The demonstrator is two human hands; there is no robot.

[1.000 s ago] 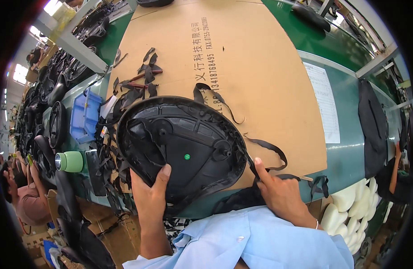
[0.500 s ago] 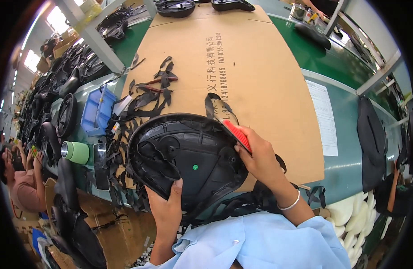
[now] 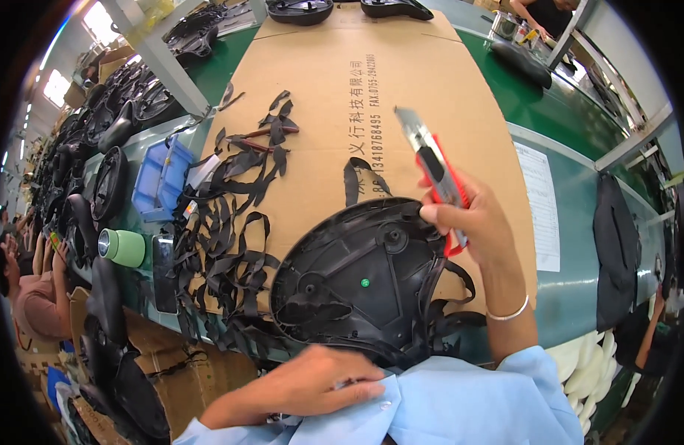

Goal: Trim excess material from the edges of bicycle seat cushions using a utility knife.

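A black bicycle saddle [image 3: 342, 259] lies underside up on the cardboard, its moulded plastic base showing a small green round sticker. Its nose and lower edge reach toward my shirt. My right hand [image 3: 472, 219] is closed around a red and grey utility knife [image 3: 442, 174], blade out and pointing up and away over the cardboard; the thumb is beside the saddle's right rim. My left hand [image 3: 320, 382] is just below the saddle, in front of my shirt, slightly blurred, thumb and fingers apart with nothing visible in it. Black trimmed strips [image 3: 245, 259] lie left of the saddle.
A printed cardboard sheet [image 3: 312, 74] covers the bench. To the left are a blue bin [image 3: 160, 182], a green jar [image 3: 122, 247] and a phone [image 3: 165, 274]. A paper sheet [image 3: 538, 208] lies right. More saddles [image 3: 300, 10] stand at the far edge; other people work nearby.
My left hand has let go of the saddle and moved down to my shirt. The saddle has turned and shifted right. My right hand has lifted the knife away from its rim, blade now upward.
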